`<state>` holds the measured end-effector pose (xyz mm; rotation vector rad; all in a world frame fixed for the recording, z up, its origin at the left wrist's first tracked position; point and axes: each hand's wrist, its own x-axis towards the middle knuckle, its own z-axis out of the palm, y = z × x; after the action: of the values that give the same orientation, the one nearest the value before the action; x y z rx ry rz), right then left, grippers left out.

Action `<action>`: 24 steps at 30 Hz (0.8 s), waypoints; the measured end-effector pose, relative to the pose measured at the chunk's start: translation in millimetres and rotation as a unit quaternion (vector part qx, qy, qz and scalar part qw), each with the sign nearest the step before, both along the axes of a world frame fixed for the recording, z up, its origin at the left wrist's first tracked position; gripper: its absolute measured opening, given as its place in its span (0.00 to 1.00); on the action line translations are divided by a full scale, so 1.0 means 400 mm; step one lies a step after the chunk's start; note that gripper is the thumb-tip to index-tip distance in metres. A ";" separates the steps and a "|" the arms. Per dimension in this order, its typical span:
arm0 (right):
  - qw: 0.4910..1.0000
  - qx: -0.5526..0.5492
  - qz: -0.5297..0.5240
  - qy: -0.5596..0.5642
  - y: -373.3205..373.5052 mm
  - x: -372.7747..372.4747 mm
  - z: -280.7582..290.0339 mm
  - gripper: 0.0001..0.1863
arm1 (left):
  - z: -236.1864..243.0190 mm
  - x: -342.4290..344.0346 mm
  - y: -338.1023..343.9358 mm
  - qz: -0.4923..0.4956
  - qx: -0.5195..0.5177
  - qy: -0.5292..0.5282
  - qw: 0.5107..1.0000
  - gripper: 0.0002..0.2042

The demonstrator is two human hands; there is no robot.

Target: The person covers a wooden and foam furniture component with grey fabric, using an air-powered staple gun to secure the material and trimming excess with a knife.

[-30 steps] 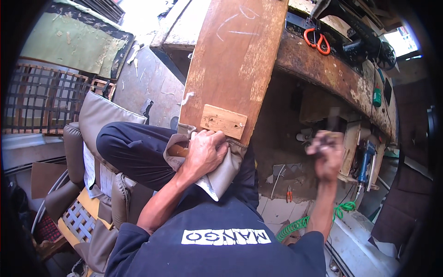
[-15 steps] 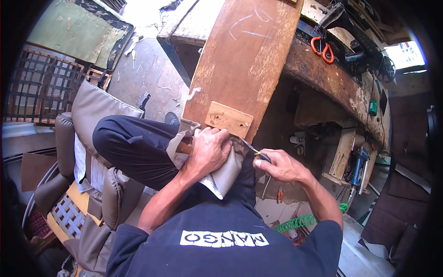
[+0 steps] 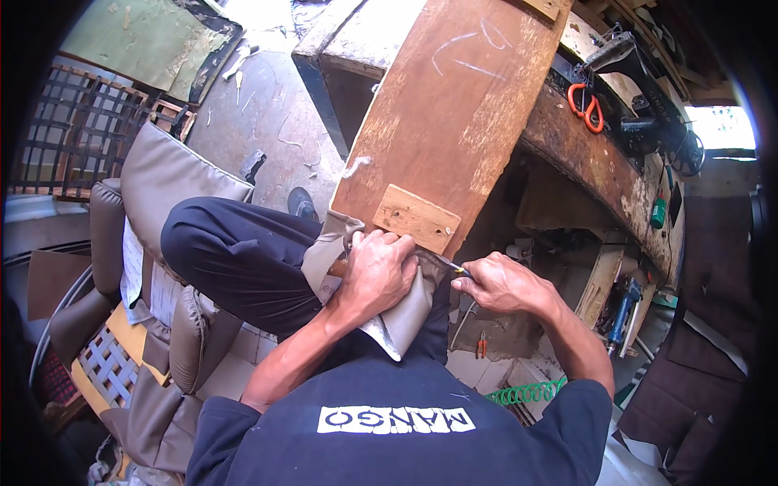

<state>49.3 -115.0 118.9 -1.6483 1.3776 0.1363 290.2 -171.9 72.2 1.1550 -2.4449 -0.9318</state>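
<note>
My left hand (image 3: 378,271) is closed over a folded piece of taupe upholstery leather (image 3: 403,317) on my lap, pressing it near the end of a long brown wooden board (image 3: 454,105). A small pale wood block (image 3: 416,219) lies across that board just beyond my knuckles. My right hand (image 3: 506,283) grips a screwdriver (image 3: 463,272) with a dark and yellow handle. Its thin shaft points left toward the edge of the leather beside the block. The tip is hidden at the leather, so how deep it sits cannot be made out.
Orange-handled scissors (image 3: 585,108) and a black sewing machine (image 3: 648,105) are on the worn table (image 3: 567,134) to the right. A blue air tool (image 3: 624,312) and a green coiled hose (image 3: 527,392) are below. Taupe upholstered chair parts (image 3: 182,174) stand at the left; pliers (image 3: 481,346) lie on the floor.
The view has shifted, so the board appears farther right and lower. My right hand has moved closer to the block, with less of the screwdriver's shaft showing. My left hand keeps its hold.
</note>
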 end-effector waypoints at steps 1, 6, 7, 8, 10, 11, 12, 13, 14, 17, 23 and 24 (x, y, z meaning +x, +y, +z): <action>0.999 -0.043 -0.005 0.014 0.008 0.010 0.003 0.20 | -0.006 0.000 0.001 0.002 0.000 0.002 1.000 0.09; 0.988 -0.145 -0.036 0.041 0.082 0.037 -0.017 0.16 | -0.008 -0.001 0.005 0.010 0.002 0.002 1.000 0.09; 0.988 -0.144 -0.035 0.041 0.072 0.028 -0.016 0.16 | -0.006 -0.002 0.005 0.012 0.000 0.004 1.000 0.09; 0.993 -0.118 -0.018 0.027 0.063 0.016 -0.018 0.16 | -0.007 0.000 0.008 0.011 0.005 0.002 1.000 0.09; 0.998 -0.058 -0.004 0.017 0.038 0.001 -0.010 0.19 | -0.010 0.001 0.003 -0.001 0.013 -0.001 1.000 0.06; 0.997 -0.066 0.019 0.017 0.023 -0.010 -0.009 0.19 | -0.012 -0.002 0.002 0.003 0.004 0.001 1.000 0.06; 0.996 -0.075 0.042 0.017 0.009 -0.020 -0.008 0.19 | -0.013 -0.005 0.004 0.000 0.004 0.001 1.000 0.06; 0.997 -0.068 0.045 0.009 -0.002 -0.024 -0.005 0.22 | -0.013 -0.007 0.008 0.008 -0.001 -0.003 1.000 0.06; 0.997 -0.068 0.045 0.009 -0.015 -0.021 0.000 0.22 | -0.012 -0.010 0.012 0.018 -0.007 -0.007 1.000 0.06; 0.999 0.033 -0.018 -0.002 -0.022 -0.005 -0.012 0.26 | -0.026 -0.010 0.021 0.034 -0.014 0.014 0.999 0.05; 0.993 -0.003 -0.103 -0.059 0.017 0.002 -0.057 0.26 | -0.035 -0.016 0.023 0.037 -0.044 0.069 0.996 0.06; 0.995 -0.030 -0.089 -0.036 0.018 0.006 -0.057 0.27 | -0.038 -0.014 0.026 0.032 -0.044 0.066 0.996 0.06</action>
<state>51.9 -107.9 96.1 -1.5548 1.4774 -0.0692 284.5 -161.5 57.0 1.0983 -2.3070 -0.8442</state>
